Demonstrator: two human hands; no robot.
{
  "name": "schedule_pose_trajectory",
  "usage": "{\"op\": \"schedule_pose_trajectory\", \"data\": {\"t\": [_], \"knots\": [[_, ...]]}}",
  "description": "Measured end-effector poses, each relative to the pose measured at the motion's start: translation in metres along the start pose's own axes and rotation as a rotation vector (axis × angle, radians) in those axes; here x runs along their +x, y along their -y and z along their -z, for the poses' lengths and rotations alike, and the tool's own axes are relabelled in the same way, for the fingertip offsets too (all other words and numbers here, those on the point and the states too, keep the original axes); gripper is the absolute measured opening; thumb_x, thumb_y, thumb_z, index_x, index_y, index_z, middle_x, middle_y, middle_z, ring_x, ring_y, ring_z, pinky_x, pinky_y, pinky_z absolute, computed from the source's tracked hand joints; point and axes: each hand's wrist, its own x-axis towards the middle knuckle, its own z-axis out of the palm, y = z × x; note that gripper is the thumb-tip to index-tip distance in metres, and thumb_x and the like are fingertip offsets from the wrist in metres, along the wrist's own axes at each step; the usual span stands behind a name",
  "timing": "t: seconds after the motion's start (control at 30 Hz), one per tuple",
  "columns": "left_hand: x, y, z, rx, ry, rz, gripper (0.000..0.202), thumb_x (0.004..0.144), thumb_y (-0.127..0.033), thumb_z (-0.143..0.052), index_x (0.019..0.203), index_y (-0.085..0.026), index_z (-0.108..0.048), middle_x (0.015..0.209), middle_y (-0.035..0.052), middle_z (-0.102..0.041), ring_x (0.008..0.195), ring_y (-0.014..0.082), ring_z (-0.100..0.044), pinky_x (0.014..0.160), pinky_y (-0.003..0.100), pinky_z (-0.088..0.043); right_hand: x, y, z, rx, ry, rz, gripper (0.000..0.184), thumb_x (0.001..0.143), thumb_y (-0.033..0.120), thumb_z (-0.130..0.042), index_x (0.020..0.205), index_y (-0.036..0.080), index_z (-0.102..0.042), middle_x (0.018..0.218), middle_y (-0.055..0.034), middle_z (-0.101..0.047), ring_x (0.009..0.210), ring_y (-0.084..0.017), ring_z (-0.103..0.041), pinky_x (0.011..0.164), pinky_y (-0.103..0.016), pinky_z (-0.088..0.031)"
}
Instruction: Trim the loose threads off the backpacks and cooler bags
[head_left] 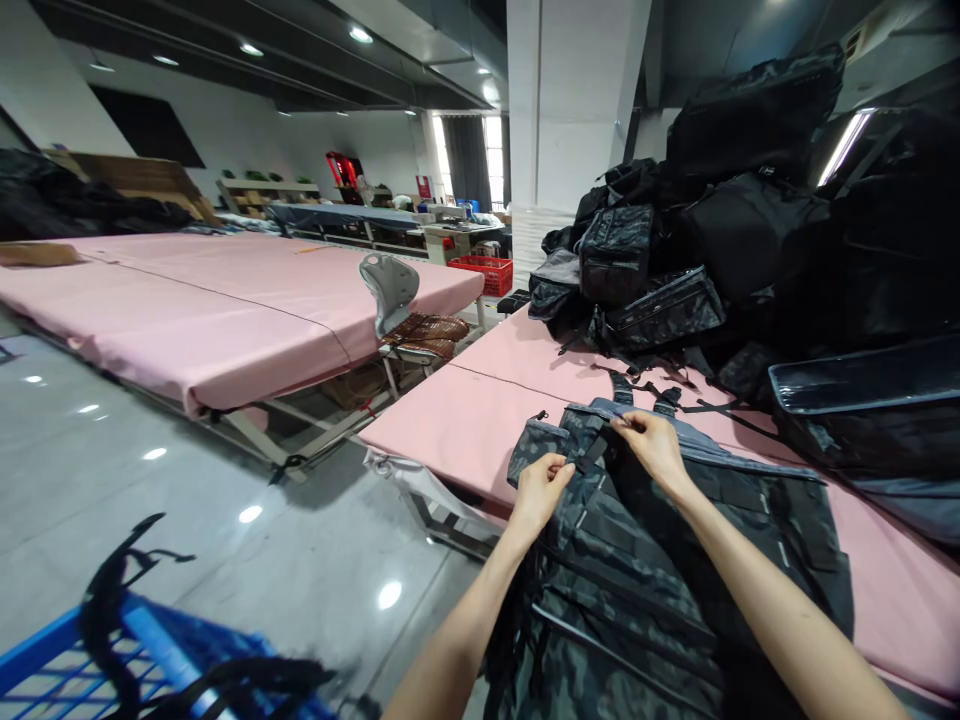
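Note:
A dark camouflage backpack lies across the near edge of the pink-covered table, its lower part hanging toward me. My left hand is closed in a pinch at a dark strap near the bag's upper end. To its right, my right hand pinches the bag's upper edge, thumb against fingers. The small parts inside both pinches are hidden. A side pocket stands out left of my left hand, and shoulder straps stick out beyond the bag.
Black and camouflage bags are heaped high at the right. A blue crate with black straps over its rim sits at lower left. A grey chair stands between this table and another pink table. Farther back is a red crate.

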Motion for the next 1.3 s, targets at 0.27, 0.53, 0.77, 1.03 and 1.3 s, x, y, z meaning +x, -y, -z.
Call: {"op": "schedule_pose_trajectory", "data": {"t": [0.27,0.53,0.77,1.03,1.3], "knots": [[-0.104,0.099,0.029,0.085,0.029,0.187,0.049,0.072,-0.041,-0.052,0.112,-0.012,-0.056,0.114,0.0119,-0.06,0.107,0.0235,-0.055,0.093,0.035,-0.042,0.042,0.027,-0.013,-0.122,0.132,0.079,0.026,0.054,0.036,-0.071,0.044,0.018,-0.056,0.043,0.0001,-0.049,0.057,-0.018,-0.053,0.057,-0.026,-0.033],[-0.047,-0.013,0.084,0.391,-0.285,-0.123,0.034,0.082,-0.039,-0.043,0.101,-0.019,-0.063,0.1,0.0059,-0.068,0.093,0.0236,-0.061,0.083,0.037,-0.046,0.041,0.085,0.089,0.226,-0.192,0.239,0.029,0.073,0.046,-0.054,0.074,0.017,-0.061,0.063,0.0017,-0.055,0.06,-0.011,-0.051,0.055,-0.023,-0.037],[0.019,-0.17,0.13,0.872,-0.519,-1.086,0.017,0.082,-0.026,-0.051,0.092,-0.022,-0.065,0.091,0.003,-0.07,0.092,0.0216,-0.06,0.086,0.037,-0.037,-0.072,0.04,0.211,0.607,-0.536,0.379,0.027,0.065,0.041,-0.069,0.061,0.019,-0.054,0.054,0.0052,-0.04,0.047,-0.007,-0.036,0.043,-0.02,-0.032],[0.02,-0.119,0.061,0.95,-0.236,-1.296,0.021,0.083,-0.019,-0.05,0.099,-0.023,-0.063,0.095,0.0035,-0.068,0.09,0.0194,-0.06,0.079,0.033,-0.038,-0.189,-0.101,0.142,0.588,-0.2,-0.145,0.043,0.067,0.049,-0.064,0.058,0.02,-0.033,0.054,0.0068,-0.023,0.049,-0.006,-0.022,0.044,-0.021,-0.021],[-0.057,-0.18,-0.013,0.719,-0.073,-1.197,0.011,0.082,-0.027,-0.055,0.086,-0.023,-0.064,0.08,0.0015,-0.067,0.078,0.0166,-0.055,0.075,0.033,-0.036,-0.174,-0.084,0.157,0.53,-0.262,-0.04,0.046,0.064,0.051,-0.062,0.054,0.02,-0.03,0.055,0.0059,-0.022,0.05,-0.007,-0.021,0.043,-0.022,-0.018]]}}
